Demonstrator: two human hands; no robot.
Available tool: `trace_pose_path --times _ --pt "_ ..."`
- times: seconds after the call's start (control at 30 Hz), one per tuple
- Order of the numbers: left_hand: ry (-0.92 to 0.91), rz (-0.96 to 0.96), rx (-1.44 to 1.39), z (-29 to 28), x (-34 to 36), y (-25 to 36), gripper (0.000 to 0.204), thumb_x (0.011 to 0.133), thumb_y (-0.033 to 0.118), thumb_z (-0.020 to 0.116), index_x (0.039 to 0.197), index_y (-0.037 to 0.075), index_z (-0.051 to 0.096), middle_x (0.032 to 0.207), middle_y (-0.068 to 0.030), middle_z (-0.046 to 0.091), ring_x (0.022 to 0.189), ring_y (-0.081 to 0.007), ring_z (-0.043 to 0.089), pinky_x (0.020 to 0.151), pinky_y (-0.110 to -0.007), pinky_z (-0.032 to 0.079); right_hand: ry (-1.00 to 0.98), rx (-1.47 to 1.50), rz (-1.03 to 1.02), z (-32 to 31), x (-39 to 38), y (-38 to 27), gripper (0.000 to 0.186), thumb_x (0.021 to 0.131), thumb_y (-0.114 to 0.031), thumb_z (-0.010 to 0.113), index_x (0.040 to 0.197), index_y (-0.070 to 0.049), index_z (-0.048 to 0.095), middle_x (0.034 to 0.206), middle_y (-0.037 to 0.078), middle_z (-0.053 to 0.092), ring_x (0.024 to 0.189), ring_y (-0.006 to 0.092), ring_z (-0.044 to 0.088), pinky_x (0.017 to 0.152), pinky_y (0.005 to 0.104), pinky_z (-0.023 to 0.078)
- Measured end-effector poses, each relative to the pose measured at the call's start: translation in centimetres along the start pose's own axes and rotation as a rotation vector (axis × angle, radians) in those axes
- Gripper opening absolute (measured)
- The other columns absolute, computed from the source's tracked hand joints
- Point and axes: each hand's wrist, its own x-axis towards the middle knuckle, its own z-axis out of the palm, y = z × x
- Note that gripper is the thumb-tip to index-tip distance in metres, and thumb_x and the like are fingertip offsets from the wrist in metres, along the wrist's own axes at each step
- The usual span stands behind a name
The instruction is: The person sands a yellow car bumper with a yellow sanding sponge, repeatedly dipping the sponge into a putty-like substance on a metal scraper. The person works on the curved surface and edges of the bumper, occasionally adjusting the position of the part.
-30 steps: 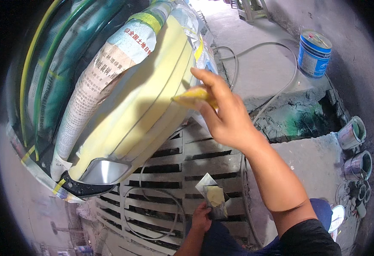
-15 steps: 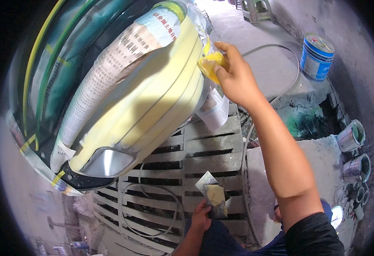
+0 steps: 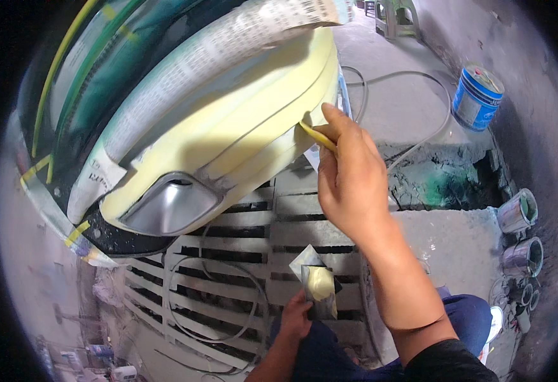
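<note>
A curved, ribbed panel [image 3: 253, 121] coated in pale yellow spans the upper middle. My right hand [image 3: 358, 175] is closed on a yellow spreader [image 3: 319, 136], which is turned edge-on, its tip against the panel's lower right side. Low in the middle, my left hand [image 3: 296, 317] grips a putty board [image 3: 323, 310] made of overlapping flat grey plates. On it sits a lump of pale yellow putty [image 3: 321, 282]. A smooth silver recess [image 3: 172, 205] lies at the panel's near end. Printed paper [image 3: 190, 63] masks the band above the panel.
Slatted grating [image 3: 295, 224] lies underneath, with a looped grey hose [image 3: 263, 299] on it. Right of it are a green-stained pit [image 3: 447, 181], a blue bucket [image 3: 478, 99] and used paint cans [image 3: 518, 211] along the wall. A stool [image 3: 395, 18] stands far back.
My right hand has come nearer, bringing the spreader from the panel's far end to its lower side and turning it edge-on. The panel sits differently in view. My left hand still holds the board.
</note>
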Motion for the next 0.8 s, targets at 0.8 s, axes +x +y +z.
trace_pose_path --times 0.8 --pt "-0.082 0.017 -0.177 -0.1 -1.7 1.7 0.049 0.085 -0.005 0.046 0.134 -0.001 0.046 0.13 -0.0129 0.053 0.12 -0.0251 0.05 0.101 -0.038 0.039 -0.031 0.109 -0.251 4.3 -6.6 -4.9 0.058 0.068 0.006 0.06 0.125 0.004 0.05 0.102 0.013 0.063 0.085 0.0289 0.06 0.074 0.038 0.05"
